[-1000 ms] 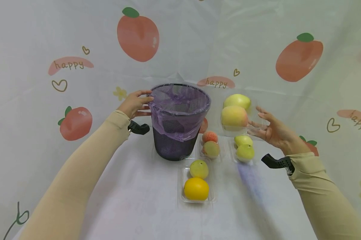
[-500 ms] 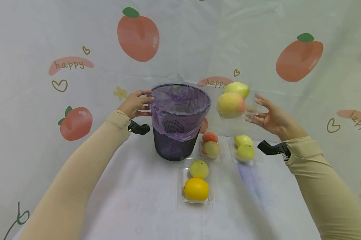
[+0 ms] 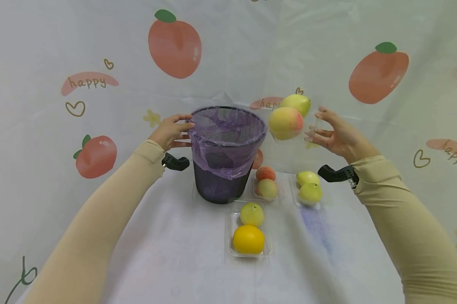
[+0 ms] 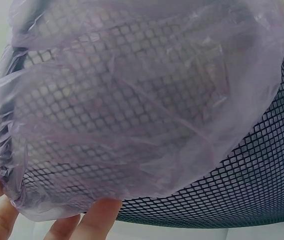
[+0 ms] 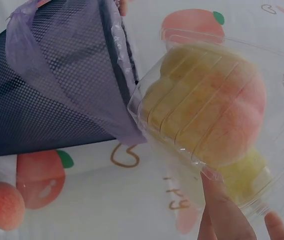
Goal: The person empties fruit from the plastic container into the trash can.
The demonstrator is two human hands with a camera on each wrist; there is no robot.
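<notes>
My left hand (image 3: 172, 131) rests its fingertips on the left rim of a black mesh wastebasket (image 3: 221, 185). A purple plastic bag (image 3: 228, 158) lines it and folds over the rim. In the left wrist view, several fingers (image 4: 101, 219) touch the bag and mesh from outside. My right hand (image 3: 340, 133) holds up a clear plastic fruit box (image 5: 191, 120) by its end, right of the wastebasket and apart from it. A peach (image 3: 285, 123) and a yellow-green fruit (image 3: 297, 104) lie inside the box. The thumb and fingers grip the box's edges.
A clear tray (image 3: 232, 249) with a yellow fruit and a greenish one stands before the wastebasket. Behind it is a box with two peach-like fruits (image 3: 266, 189). Two green fruits (image 3: 310, 194) sit boxed farther right. A printed cloth backdrop (image 3: 228, 50) rises behind.
My right hand has raised the fruit box and moved it left, closer to the wastebasket's rim. My left hand and the wastebasket have stayed in place.
</notes>
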